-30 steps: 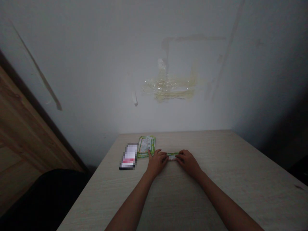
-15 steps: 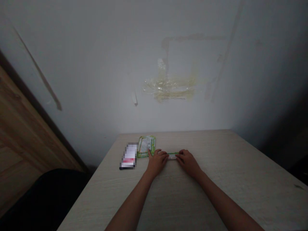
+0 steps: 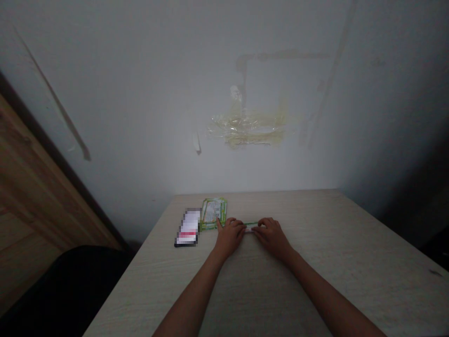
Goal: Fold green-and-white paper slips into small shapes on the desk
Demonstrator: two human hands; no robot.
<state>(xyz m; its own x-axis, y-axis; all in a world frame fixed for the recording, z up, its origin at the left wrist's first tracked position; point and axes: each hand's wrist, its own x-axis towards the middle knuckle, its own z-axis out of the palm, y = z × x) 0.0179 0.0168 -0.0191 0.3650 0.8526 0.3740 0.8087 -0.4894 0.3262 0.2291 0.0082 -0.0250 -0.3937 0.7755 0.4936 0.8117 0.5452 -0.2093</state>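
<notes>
Both of my hands rest on a pale wooden table [image 3: 315,281] near its far edge. My left hand [image 3: 229,235] and my right hand [image 3: 271,235] each have their fingers curled onto one end of a small green and white strip [image 3: 250,227] that lies flat between them. Only a short middle part of the strip shows. Just left of my left hand lies a green and white packet [image 3: 212,212], with my left thumb close to its lower right corner.
A phone [image 3: 188,228] lies left of the packet, near the table's left edge. A white wall with old tape marks [image 3: 245,128] rises behind the table. A wooden panel [image 3: 24,196] and a dark shape [image 3: 66,290] are at the left.
My right hand has slid a little to the left along the strip, so less of the strip shows between my hands. My left hand has stayed put.
</notes>
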